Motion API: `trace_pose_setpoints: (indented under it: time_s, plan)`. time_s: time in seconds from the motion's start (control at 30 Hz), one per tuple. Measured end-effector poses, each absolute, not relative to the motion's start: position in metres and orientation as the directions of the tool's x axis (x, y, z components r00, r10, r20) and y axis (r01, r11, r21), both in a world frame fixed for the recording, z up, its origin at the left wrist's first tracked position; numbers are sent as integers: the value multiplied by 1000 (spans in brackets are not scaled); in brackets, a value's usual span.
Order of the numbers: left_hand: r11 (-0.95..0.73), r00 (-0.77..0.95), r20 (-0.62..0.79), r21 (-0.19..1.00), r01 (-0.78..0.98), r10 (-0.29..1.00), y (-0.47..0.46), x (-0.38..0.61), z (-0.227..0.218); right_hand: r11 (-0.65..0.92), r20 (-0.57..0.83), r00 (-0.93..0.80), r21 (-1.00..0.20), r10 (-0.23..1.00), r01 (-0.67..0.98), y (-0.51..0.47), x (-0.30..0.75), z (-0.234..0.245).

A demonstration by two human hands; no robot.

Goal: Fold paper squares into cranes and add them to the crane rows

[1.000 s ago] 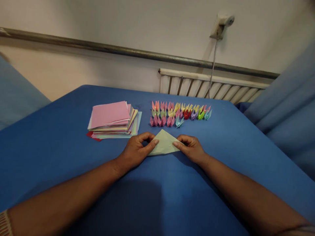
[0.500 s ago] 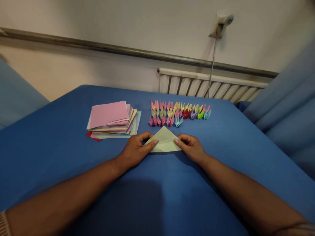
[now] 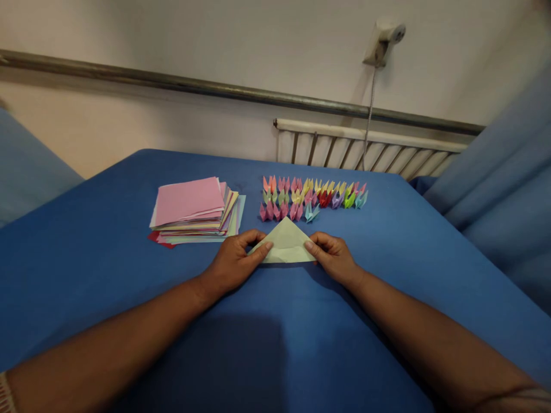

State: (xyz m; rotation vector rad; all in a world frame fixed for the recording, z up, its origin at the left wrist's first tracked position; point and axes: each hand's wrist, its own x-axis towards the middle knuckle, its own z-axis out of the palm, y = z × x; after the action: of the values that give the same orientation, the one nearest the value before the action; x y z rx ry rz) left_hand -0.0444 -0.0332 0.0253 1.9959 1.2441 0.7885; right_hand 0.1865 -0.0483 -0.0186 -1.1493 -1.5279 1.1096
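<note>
in the head view, just below the middle of the frame, we see our left hand (image 3: 235,261) curled and pinching the left corner of the pale green paper triangle (image 3: 286,244), while our right hand (image 3: 333,257) is curled and pinches its right corner. the triangle lies flat on the blue table (image 3: 279,344) between both hands, apex pointing up the frame. above it to the left sits the stack of coloured paper (image 3: 191,209), above and to the right stand the rows of small folded pieces (image 3: 312,198), and the radiator (image 3: 365,149) runs along the wall at upper right.
</note>
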Motion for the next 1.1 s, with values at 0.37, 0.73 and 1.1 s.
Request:
trace_pose_setpoints:
  time_s: [0.37, 0.73, 1.1]
  plan:
    - [-315, 335, 115, 702, 639, 935, -12, -49, 4, 264, 305, -42, -739, 951, 620, -42, 187, -27]
    - [-404, 390, 128, 444, 800, 912, -2, -54, 5, 622, 146, -609, -291, 780, 727, -62, 174, -6]
    - [-770, 768, 80, 140, 622, 635, -83, -36, -8, 608, 103, -602, -238, 792, 758, -65, 172, -7]
